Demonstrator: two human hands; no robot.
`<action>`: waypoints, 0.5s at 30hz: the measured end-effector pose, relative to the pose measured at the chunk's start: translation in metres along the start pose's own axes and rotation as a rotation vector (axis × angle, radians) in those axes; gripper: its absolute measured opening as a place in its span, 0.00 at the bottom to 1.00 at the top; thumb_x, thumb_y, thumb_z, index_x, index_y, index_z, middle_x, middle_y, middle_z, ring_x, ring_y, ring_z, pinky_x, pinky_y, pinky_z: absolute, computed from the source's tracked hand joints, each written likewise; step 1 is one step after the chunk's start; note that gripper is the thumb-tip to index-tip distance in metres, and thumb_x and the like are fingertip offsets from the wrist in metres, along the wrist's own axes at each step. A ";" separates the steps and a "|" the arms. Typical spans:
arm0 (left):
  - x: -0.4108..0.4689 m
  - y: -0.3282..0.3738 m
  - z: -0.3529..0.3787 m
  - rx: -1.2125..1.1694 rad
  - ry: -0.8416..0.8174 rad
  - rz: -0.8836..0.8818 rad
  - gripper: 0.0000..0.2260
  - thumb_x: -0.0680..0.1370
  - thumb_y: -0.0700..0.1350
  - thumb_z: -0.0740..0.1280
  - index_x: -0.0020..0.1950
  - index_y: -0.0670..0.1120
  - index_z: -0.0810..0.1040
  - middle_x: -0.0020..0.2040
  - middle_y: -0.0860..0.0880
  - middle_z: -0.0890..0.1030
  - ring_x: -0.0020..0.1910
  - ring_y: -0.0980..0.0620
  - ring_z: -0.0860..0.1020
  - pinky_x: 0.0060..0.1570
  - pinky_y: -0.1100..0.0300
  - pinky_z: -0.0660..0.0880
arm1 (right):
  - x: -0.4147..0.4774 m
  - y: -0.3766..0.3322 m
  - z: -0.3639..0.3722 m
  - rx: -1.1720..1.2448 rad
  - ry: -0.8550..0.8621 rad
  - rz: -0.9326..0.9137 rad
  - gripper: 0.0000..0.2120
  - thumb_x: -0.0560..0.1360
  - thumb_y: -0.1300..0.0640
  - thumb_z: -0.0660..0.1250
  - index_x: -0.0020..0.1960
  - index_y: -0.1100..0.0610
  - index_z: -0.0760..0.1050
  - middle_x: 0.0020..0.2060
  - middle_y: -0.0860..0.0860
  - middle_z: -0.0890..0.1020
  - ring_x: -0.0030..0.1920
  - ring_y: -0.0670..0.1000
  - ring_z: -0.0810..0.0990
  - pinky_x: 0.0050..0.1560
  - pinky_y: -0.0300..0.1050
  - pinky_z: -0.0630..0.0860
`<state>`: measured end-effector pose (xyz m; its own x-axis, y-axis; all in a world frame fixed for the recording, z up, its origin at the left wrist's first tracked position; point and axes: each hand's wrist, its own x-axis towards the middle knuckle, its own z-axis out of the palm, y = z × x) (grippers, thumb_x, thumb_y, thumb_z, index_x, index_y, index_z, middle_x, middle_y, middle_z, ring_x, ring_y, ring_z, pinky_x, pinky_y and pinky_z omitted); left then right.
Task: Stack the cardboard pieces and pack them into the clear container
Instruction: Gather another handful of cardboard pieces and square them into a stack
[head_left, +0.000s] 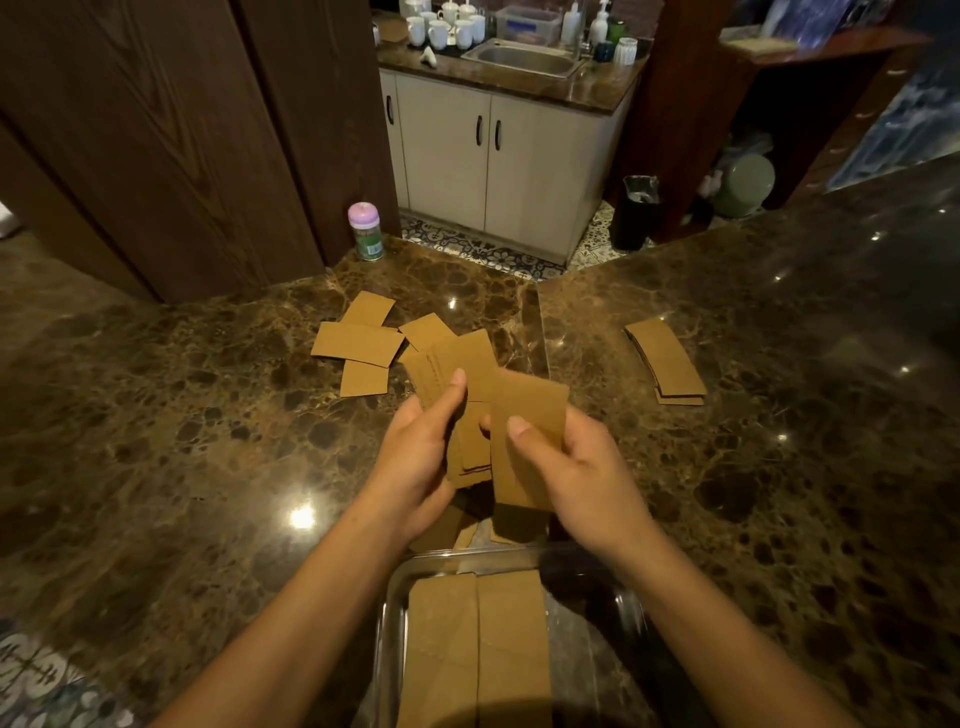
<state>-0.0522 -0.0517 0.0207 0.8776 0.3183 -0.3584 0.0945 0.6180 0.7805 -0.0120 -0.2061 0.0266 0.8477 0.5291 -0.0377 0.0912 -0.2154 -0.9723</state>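
Observation:
My left hand (415, 457) grips a fanned bundle of brown cardboard pieces (457, 374) above the marble counter. My right hand (582, 467) pinches a single cardboard piece (524, 441) just to the right of that bundle, overlapping its edge. Below my wrists sits the clear container (395, 623), with two rows of cardboard stacks (478, 649) lying flat inside it. Several loose cardboard pieces (358, 340) lie scattered on the counter beyond my hands. A neat cardboard stack (667, 361) rests further right.
A small jar with a pink lid (367, 231) stands at the counter's far edge. Beyond the counter gap are white cabinets (493, 156), a sink (524, 60) with cups, and a dark bin (635, 215) on the tiled floor.

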 end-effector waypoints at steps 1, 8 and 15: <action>-0.001 0.001 -0.001 -0.011 -0.008 -0.003 0.11 0.84 0.46 0.63 0.61 0.45 0.81 0.52 0.43 0.87 0.46 0.48 0.86 0.45 0.52 0.85 | 0.002 -0.002 -0.002 0.145 0.001 0.094 0.11 0.85 0.55 0.63 0.63 0.48 0.80 0.53 0.47 0.87 0.54 0.47 0.86 0.54 0.46 0.82; -0.005 0.004 -0.003 -0.001 -0.102 0.012 0.10 0.83 0.40 0.64 0.63 0.45 0.77 0.52 0.42 0.88 0.48 0.47 0.87 0.46 0.51 0.85 | 0.013 -0.014 -0.019 0.489 0.049 0.231 0.13 0.85 0.62 0.60 0.54 0.50 0.81 0.44 0.45 0.89 0.46 0.43 0.87 0.48 0.43 0.83; -0.003 -0.002 -0.005 0.045 -0.093 0.022 0.17 0.73 0.41 0.72 0.62 0.47 0.78 0.52 0.45 0.87 0.51 0.46 0.86 0.44 0.52 0.83 | 0.015 -0.012 -0.023 0.443 0.106 0.179 0.12 0.82 0.60 0.69 0.65 0.57 0.79 0.53 0.57 0.89 0.54 0.56 0.88 0.55 0.54 0.84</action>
<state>-0.0571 -0.0503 0.0180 0.9192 0.2626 -0.2934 0.0935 0.5781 0.8106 0.0112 -0.2146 0.0435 0.8803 0.4247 -0.2117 -0.2724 0.0870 -0.9582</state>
